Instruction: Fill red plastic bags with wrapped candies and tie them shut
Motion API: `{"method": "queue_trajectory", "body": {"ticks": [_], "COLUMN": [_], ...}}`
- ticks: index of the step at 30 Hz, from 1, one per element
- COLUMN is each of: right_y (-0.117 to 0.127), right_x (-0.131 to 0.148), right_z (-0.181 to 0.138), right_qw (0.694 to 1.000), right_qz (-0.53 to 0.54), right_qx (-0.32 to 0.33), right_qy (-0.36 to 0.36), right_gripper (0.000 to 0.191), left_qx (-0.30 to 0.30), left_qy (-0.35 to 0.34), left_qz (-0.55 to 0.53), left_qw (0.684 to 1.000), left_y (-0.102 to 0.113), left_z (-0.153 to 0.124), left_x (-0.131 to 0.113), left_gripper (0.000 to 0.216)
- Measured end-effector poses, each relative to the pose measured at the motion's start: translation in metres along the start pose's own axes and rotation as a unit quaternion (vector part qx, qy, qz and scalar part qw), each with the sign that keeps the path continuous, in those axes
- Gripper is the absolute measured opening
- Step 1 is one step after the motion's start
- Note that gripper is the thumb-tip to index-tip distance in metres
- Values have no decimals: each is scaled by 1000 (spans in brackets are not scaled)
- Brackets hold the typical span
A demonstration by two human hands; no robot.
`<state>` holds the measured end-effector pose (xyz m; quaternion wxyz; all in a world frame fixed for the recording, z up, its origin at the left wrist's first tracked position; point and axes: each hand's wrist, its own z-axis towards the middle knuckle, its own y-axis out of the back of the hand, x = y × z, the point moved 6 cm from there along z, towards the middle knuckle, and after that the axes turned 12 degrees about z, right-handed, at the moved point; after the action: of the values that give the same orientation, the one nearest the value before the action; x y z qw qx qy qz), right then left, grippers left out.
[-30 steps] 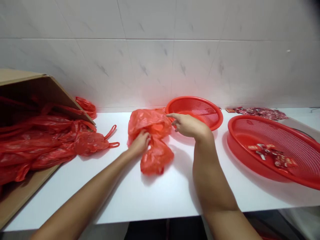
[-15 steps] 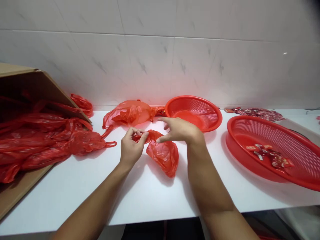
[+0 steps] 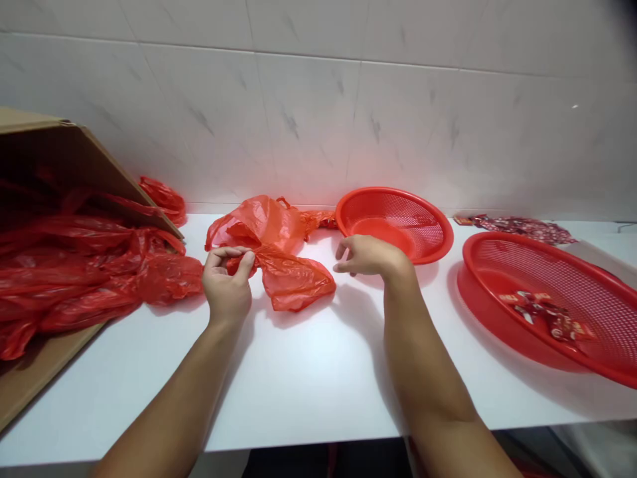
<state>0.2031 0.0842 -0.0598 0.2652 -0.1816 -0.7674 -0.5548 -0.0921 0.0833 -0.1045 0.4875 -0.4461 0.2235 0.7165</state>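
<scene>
My left hand (image 3: 227, 282) pinches the gathered end of a red plastic bag (image 3: 297, 282). The bag's crumpled body trails off to the right, just above or on the white table. To the right of the bag, my right hand (image 3: 367, 255) hovers with bent fingers apart and holds nothing. Behind the left hand lies another red plastic bag (image 3: 261, 222), puffed up against the wall side. A round red plastic basket (image 3: 348, 202) stands just behind my right hand.
On the left, a cardboard box (image 3: 112, 176) on its side spills many red plastic bags (image 3: 94, 272). A larger red basket (image 3: 492, 332) at the right holds several wrapped snack packets (image 3: 552, 315). Small printed packets (image 3: 532, 229) lie along the tiled wall (image 3: 308, 119).
My left hand has drawn the bag leftward toward the box. The right hand has come away from the bag, leaving a gap. The view has shifted slightly.
</scene>
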Motion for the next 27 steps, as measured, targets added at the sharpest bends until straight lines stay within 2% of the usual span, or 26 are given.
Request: {"method": "queue_trajectory", "body": {"ticks": [2, 3, 5, 6, 8, 10, 11, 16, 18, 20, 22, 24, 27], "right_y": [-22, -36, -63, -74, -85, -92, -95, -101, -98, -92, -83, -69, -43], "right_x": [24, 36, 54, 58, 56, 45, 38, 15, 16, 20, 24, 25, 19], "right_z": [-3, -3, 3, 11, 31, 48, 55, 72, 73, 73, 69, 61, 40], "right_qw": [995, 988, 979, 981, 990, 990, 989, 991, 992, 993, 996, 998, 997], "right_qz": [0, -13, -66, -95, -131, -127, -119, -80, -51, -34, -29, -26, 24], "right_qx": [87, 130, 163, 141, 38, -57, -83, -106, -112, -108, -84, -46, 21], "right_qy": [54, 80, 105, 94, 36, -17, -30, -23, -5, 11, 27, 38, 72], "right_gripper": [24, 28, 36, 39, 47, 56, 58, 68, 57, 44, 38, 30, 18], "left_qx": [-3, -1, 4, 6, 7, 15, 18, 41, 53, 63, 59, 31, -13], "left_qy": [98, 156, 261, 303, 362, 396, 405, 410, 403, 370, 316, 269, 217], "left_qz": [-62, -100, -166, -190, -218, -228, -231, -210, -201, -181, -147, -96, 15], "left_qw": [993, 983, 951, 934, 906, 889, 885, 887, 891, 909, 936, 958, 976], "left_y": [-6, -10, -19, -22, -26, -29, -29, -30, -30, -28, -23, -13, 3], "left_z": [-5, -8, -17, -21, -27, -31, -32, -32, -31, -26, -18, -10, 2], "left_x": [13, 19, 26, 27, 26, 25, 25, 33, 39, 43, 46, 48, 49], "left_gripper": [31, 32, 34, 33, 31, 27, 26, 24, 24, 27, 31, 37, 44]}}
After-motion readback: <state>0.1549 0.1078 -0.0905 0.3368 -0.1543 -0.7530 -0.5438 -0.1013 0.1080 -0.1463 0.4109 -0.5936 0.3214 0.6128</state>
